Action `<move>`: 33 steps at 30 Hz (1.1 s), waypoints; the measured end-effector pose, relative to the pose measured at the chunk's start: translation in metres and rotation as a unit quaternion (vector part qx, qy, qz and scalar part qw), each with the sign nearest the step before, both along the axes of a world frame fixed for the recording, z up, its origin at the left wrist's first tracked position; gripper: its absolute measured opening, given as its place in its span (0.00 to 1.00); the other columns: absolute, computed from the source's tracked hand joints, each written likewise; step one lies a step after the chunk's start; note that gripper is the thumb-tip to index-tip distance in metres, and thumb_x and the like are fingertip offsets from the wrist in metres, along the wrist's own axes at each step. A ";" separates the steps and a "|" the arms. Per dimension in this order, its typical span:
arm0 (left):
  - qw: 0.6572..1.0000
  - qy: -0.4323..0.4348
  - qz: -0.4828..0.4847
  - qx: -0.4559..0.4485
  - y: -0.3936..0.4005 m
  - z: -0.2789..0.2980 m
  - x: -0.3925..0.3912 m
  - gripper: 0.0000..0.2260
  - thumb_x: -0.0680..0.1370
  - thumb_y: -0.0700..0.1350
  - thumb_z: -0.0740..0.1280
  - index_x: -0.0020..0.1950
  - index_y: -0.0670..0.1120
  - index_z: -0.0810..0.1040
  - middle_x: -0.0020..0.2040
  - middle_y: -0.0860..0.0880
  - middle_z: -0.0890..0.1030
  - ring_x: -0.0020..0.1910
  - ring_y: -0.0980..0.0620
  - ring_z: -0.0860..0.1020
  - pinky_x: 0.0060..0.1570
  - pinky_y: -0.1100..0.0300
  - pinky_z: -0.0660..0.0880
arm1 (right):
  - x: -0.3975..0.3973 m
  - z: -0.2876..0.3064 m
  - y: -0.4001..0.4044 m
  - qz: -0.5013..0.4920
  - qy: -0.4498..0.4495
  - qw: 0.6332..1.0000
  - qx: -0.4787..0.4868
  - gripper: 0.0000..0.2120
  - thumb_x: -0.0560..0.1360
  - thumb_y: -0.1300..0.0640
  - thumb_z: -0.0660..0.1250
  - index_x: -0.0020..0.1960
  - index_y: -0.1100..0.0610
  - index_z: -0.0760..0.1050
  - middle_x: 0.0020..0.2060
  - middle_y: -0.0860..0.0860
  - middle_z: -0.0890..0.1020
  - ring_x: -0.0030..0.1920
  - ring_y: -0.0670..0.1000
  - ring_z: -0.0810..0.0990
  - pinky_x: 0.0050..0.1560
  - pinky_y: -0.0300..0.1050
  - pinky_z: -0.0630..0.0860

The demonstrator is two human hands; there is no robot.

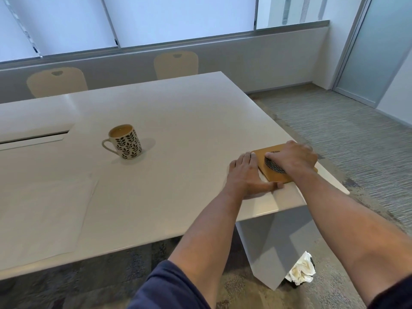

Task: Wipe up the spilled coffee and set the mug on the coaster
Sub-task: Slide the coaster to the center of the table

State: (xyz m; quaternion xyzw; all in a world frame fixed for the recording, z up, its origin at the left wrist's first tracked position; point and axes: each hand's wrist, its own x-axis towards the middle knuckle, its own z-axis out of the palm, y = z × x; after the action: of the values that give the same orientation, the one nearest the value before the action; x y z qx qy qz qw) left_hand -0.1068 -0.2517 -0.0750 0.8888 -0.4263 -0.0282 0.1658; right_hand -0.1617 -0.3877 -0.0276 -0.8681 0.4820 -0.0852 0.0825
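The right hand (pixel 292 158) is lying over the wooden coaster (pixel 276 172) near the table's right edge, fingers curled down on its dark patterned disc and gripping it, while the left hand (pixel 247 175) is resting flat beside it, fingers straight, fingertips and thumb touching the coaster's near side without closing round anything. The leaf-patterned mug (pixel 125 141) is standing upright well apart from both hands, toward the middle of the table (pixel 178 108), handle pointing left, and it is looking close to full of pale coffee. No spill is showing on the surface, and stained crumpled tissues (pixel 301 270) are sitting in a bin by the table leg, so the wiping is probably finished (though glare could be hiding a thin film). The risks are lying ahead: the coaster is sitting close to the table edge, so a careless slide could be tipping it onto the carpet; and the mug, being so full, could be slopping over again if lifted fast or set down off-centre. A sheet of paper (pixel 44 215) at the near left could also be soaking up any fresh drip.
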 end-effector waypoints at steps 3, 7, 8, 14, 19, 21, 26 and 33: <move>1.000 0.005 -0.002 0.011 -0.002 0.002 0.000 0.57 0.68 0.78 0.65 0.83 0.42 0.52 0.83 0.44 0.56 0.82 0.45 0.54 0.78 0.45 0.52 | -0.001 0.001 -0.002 -0.004 0.003 1.000 0.012 0.41 0.69 0.27 0.68 0.68 0.58 0.74 0.63 0.60 0.78 0.65 0.62 0.75 0.63 0.58 0.71; 1.000 0.002 0.000 0.016 -0.003 0.002 0.000 0.58 0.68 0.79 0.64 0.84 0.42 0.52 0.84 0.45 0.55 0.82 0.45 0.53 0.78 0.45 0.52 | -0.002 0.000 -0.002 -0.007 0.004 1.000 0.008 0.43 0.69 0.27 0.68 0.69 0.59 0.73 0.64 0.61 0.77 0.66 0.62 0.74 0.64 0.59 0.70; 1.000 -0.001 0.001 0.015 -0.002 0.001 0.000 0.58 0.68 0.79 0.64 0.84 0.42 0.52 0.84 0.45 0.55 0.82 0.45 0.53 0.78 0.45 0.52 | -0.002 -0.001 -0.002 -0.008 0.002 1.000 0.008 0.43 0.69 0.27 0.68 0.70 0.59 0.73 0.65 0.61 0.77 0.66 0.62 0.73 0.65 0.60 0.70; 1.000 -0.009 0.007 0.003 -0.002 -0.001 -0.001 0.57 0.67 0.80 0.63 0.83 0.43 0.54 0.84 0.45 0.57 0.82 0.46 0.55 0.78 0.46 0.54 | -0.004 0.000 -0.002 -0.005 -0.007 1.000 0.016 0.44 0.69 0.28 0.69 0.71 0.60 0.71 0.68 0.63 0.74 0.70 0.64 0.70 0.67 0.62 0.67; 1.000 0.014 0.009 -0.021 -0.004 0.002 0.001 0.57 0.64 0.78 0.68 0.82 0.44 0.58 0.81 0.45 0.63 0.80 0.46 0.60 0.76 0.45 0.58 | -0.004 -0.001 -0.004 -0.006 -0.014 1.000 0.025 0.45 0.69 0.27 0.69 0.72 0.59 0.70 0.69 0.63 0.73 0.70 0.64 0.69 0.68 0.62 0.66; 0.999 0.028 0.010 -0.029 -0.005 0.004 0.001 0.57 0.63 0.77 0.70 0.81 0.45 0.60 0.80 0.46 0.64 0.80 0.46 0.61 0.76 0.45 0.59 | -0.004 -0.001 -0.005 -0.008 -0.017 0.999 0.030 0.45 0.68 0.27 0.70 0.72 0.59 0.70 0.69 0.62 0.73 0.70 0.64 0.69 0.68 0.62 0.65; 0.997 0.067 0.009 -0.046 -0.003 0.009 0.001 0.57 0.63 0.74 0.75 0.82 0.45 0.57 0.80 0.45 0.65 0.79 0.46 0.63 0.76 0.45 0.59 | -0.001 -0.001 -0.007 -0.020 -0.028 0.998 0.052 0.46 0.66 0.28 0.72 0.72 0.59 0.70 0.70 0.62 0.72 0.71 0.64 0.68 0.69 0.62 0.64; 0.991 0.122 -0.004 -0.058 0.008 0.020 0.005 0.60 0.62 0.67 0.80 0.84 0.46 0.54 0.81 0.46 0.65 0.79 0.45 0.65 0.76 0.46 0.63 | 0.003 0.000 -0.011 -0.037 -0.064 0.993 0.092 0.45 0.66 0.32 0.76 0.70 0.61 0.71 0.69 0.63 0.73 0.69 0.64 0.69 0.67 0.59 0.67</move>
State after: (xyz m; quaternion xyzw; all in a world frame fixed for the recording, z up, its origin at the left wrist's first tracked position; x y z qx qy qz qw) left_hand -0.1022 -0.2436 -0.0550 0.8659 -0.4069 -0.1124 0.2683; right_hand -0.1592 -0.3985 -0.0275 -0.8309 0.5136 -0.0995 0.1894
